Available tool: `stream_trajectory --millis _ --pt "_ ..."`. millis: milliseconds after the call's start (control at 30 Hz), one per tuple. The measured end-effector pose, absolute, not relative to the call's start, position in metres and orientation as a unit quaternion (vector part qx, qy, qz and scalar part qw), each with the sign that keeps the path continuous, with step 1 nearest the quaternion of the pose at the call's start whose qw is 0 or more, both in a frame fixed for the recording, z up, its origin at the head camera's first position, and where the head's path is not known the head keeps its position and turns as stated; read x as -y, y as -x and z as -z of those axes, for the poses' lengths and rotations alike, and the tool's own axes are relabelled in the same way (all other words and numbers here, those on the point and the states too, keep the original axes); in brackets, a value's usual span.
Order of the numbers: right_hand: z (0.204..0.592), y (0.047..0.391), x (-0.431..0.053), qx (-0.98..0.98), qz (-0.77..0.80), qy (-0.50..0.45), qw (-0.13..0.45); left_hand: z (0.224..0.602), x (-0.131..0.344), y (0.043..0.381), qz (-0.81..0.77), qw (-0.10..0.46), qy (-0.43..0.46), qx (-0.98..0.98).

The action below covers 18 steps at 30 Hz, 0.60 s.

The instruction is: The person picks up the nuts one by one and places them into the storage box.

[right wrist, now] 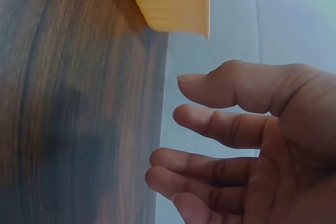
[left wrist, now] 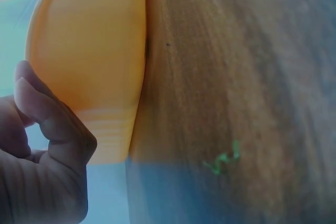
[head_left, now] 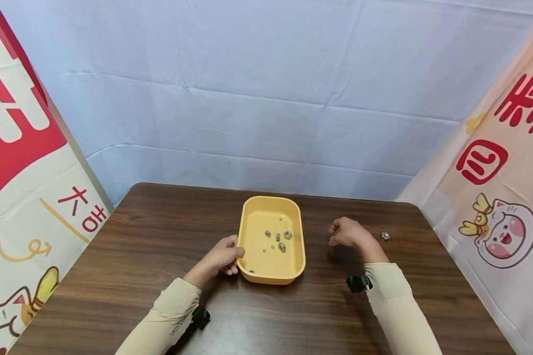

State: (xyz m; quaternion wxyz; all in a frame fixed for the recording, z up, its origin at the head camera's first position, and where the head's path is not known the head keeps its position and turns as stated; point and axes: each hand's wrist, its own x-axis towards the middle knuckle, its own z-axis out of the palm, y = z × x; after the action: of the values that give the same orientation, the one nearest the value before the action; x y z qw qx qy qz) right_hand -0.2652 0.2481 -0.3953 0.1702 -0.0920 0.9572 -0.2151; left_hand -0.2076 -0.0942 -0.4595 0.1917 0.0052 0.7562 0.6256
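A yellow plastic tray [head_left: 271,272] rests on the table, with several metal nuts of different sizes inside, among them a larger nut [head_left: 282,247] near the middle. My left hand [head_left: 222,255] grips the tray's left rim, thumb over the edge and fingers against the outer wall; the left wrist view shows the hand [left wrist: 50,135] at the rim from outside. To the right of the tray hovers my right hand [head_left: 350,232], fingers loosely bent and nothing between them. The right wrist view shows that hand's thumb and fingertips [right wrist: 191,116] apart. A single nut [head_left: 385,236] lies on the table beyond the right hand.
The dark wood-grain table [head_left: 160,236] ends at a pale cloth backdrop [head_left: 266,123]. Printed banners hang at the left [head_left: 40,148] and right [head_left: 493,197]. Black straps with cameras [head_left: 359,283] sit at both wrists.
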Motion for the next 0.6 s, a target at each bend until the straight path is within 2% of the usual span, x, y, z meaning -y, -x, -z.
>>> stream_trajectory --millis 600 --pt "0.402 0.259 -0.283 -0.962 0.201 0.084 0.164 0.459 0.095 0.204 -0.625 0.192 -0.006 -0.757"
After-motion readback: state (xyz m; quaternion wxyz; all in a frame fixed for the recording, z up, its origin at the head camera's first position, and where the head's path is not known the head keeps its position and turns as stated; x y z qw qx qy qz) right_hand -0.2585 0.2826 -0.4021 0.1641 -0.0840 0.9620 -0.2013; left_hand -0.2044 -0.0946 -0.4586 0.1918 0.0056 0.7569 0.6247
